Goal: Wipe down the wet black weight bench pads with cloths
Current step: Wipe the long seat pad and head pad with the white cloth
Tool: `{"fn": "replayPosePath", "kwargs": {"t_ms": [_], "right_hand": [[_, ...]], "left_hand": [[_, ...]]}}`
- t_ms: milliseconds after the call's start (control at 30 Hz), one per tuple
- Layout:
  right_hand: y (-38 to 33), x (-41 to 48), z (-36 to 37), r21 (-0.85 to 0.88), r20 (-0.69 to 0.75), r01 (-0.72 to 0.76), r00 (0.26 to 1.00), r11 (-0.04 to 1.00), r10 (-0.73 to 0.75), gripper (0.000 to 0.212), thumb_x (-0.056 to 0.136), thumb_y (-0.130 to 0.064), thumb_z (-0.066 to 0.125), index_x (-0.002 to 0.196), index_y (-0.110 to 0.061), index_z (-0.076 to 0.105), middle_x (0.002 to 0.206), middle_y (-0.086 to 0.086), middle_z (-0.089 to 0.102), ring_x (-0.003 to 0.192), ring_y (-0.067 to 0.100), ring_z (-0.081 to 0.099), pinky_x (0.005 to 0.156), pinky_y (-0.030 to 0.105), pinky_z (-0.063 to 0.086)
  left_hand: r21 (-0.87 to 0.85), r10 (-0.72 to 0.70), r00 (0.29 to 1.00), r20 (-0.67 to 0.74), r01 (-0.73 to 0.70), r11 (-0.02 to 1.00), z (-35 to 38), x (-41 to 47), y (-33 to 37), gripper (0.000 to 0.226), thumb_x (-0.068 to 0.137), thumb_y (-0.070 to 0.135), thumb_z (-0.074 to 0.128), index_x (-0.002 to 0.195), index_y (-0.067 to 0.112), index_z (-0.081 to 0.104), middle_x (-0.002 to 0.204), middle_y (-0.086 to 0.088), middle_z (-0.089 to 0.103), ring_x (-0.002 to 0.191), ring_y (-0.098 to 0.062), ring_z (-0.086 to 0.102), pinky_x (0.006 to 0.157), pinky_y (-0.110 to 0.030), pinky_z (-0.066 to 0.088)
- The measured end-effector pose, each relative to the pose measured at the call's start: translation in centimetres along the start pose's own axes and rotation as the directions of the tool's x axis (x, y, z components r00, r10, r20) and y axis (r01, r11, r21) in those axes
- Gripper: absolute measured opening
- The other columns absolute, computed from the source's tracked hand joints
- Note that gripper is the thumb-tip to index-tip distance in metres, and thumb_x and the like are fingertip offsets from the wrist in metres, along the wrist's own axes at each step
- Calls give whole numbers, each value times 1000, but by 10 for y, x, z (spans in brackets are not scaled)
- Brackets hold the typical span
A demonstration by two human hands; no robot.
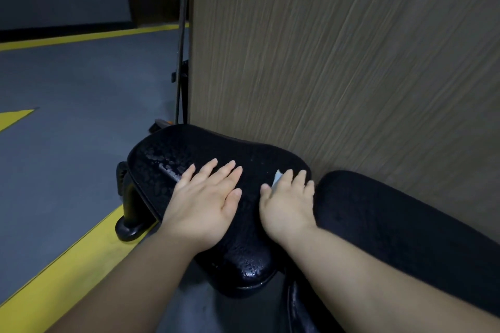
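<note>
Left hand [205, 197], beaded black pad [162, 159] — cloth [277, 179], perhaps

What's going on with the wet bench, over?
Left hand flat on wet black padded seat pad. Right hand pressing small pale cloth on it. Droplets across pad's left end. Brown wood-grain panel right behind, nothing blocking.

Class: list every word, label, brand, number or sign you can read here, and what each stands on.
There is none to read.
The seat pad, back pad, wood panel and floor bear no writing; the yellow stripes are plain.
The cloth under the right hand shows no label.
</note>
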State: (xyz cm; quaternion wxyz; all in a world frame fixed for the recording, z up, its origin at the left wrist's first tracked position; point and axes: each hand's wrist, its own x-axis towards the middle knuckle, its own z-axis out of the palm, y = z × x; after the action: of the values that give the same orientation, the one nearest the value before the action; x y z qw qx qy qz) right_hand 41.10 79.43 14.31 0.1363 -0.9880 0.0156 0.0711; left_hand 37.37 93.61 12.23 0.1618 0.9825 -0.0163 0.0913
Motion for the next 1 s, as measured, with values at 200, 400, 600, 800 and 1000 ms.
{"fn": "replayPosePath", "kwargs": {"t_ms": [200,400,600,800,1000], "right_hand": [[-5,-61,5,-24,91,112,990,993,-109,69,102,-43,22,151,-7,-12,156,15,-25,141,34,-28,118,46,-11],[-4,-22,-2,30,44,62,997,998,-63,70,101,-46,24,152,-8,-4,159,14,-15,144,33,-21,118,47,-7],[7,39,-9,66,-6,-16,1000,998,16,71,100,-50,25,153,-7,4,160,15,-2,147,34,-6,117,49,4],[21,105,-12,137,-25,-90,995,987,94,70,98,-52,26,147,-2,23,150,19,29,140,36,25,115,45,21],[17,91,-10,39,-44,-79,996,996,81,73,98,-52,23,148,1,18,154,20,21,141,37,21,116,46,19]], "left_hand": [[-21,-9,1000,10,9,1000,-3,-1,2,88,74,56,-17,153,39,17,159,25,8,148,-1,-5,118,-31,-10],[-5,-5,1000,6,5,1000,-1,-2,0,88,74,57,-17,153,40,15,159,26,6,147,-1,-6,117,-30,-11],[-21,2,1000,-23,-3,1000,1,-2,-1,84,78,56,-14,153,40,20,158,25,11,148,-3,-2,118,-31,-10],[-48,-4,1000,-28,2,999,2,-1,-2,81,80,56,-11,152,40,21,158,26,13,148,-3,-1,118,-30,-10],[-36,-3,1000,-16,3,999,1,-1,-2,82,79,56,-13,153,40,19,158,27,11,148,-4,-3,118,-32,-11]]}}
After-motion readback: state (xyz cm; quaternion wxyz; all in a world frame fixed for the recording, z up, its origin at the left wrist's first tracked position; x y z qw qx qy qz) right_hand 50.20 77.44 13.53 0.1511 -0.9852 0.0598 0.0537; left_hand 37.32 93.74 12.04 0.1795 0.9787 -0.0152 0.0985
